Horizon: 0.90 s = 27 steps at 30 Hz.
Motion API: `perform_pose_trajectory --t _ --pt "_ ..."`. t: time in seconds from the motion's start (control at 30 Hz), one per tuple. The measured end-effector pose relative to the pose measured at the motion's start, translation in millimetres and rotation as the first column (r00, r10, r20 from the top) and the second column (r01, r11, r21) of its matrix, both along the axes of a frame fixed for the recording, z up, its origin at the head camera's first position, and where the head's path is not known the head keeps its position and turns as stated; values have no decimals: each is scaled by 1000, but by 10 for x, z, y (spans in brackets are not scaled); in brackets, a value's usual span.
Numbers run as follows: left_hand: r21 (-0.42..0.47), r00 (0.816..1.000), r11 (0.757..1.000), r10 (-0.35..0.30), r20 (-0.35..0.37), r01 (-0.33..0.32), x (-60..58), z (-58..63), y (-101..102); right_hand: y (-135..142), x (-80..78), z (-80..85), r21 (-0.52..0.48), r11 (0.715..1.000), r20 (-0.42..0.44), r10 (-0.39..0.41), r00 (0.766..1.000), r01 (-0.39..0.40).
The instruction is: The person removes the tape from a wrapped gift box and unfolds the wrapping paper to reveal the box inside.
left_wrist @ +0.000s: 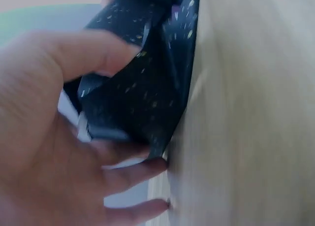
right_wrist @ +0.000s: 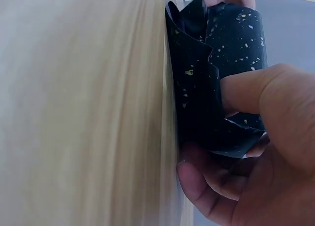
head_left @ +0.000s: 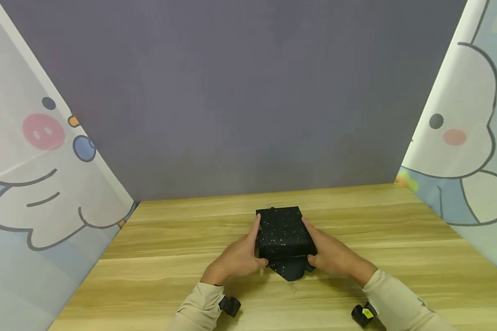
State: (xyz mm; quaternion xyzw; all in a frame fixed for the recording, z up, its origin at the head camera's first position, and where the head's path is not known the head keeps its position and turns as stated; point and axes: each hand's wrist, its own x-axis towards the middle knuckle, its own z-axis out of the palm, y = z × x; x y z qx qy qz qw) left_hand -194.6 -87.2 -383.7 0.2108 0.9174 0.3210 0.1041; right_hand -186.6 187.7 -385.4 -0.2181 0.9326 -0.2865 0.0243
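Note:
A box-shaped package (head_left: 283,230) wrapped in black paper with pale and gold specks lies on the wooden table. My left hand (head_left: 240,255) holds its left side, the thumb at the near edge and a finger stretched along the side. On the opposite side my right hand (head_left: 333,250) grips it the same way. A pointed paper flap (head_left: 289,269) sticks out from the near end. In the left wrist view, the thumb presses folded paper (left_wrist: 142,93). Loose, creased paper (right_wrist: 197,88) stands out by the right thumb in the right wrist view. The package's contents are hidden.
The light wood table (head_left: 170,239) runs back to a plain grey panel (head_left: 248,101). Panels with cartoon figures stand at the left (head_left: 33,151) and right (head_left: 459,128). Each wrist wears a small black device, such as the left wrist camera (head_left: 230,305).

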Motion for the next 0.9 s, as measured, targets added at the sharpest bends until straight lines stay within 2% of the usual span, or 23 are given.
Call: perform_pose_trajectory --t 0.2,0.3,0.63,0.8,0.9 --pt "49 995 997 -67 73 63 -13 -30 -92 -29 7 -22 8 1000 55 -12 998 11" --pt "57 993 995 -90 75 86 -20 -22 -92 -28 9 -25 17 1000 50 -13 999 12" --pt "90 993 992 -97 70 90 -15 -43 -136 8 1 -17 18 1000 65 1 998 -2" --pt "85 996 993 -80 26 78 20 -76 -168 33 -26 -31 -2 1000 81 9 997 -9" --pt "48 997 997 -66 -50 69 32 -85 -175 67 -58 -29 -19 1000 95 23 995 -21"
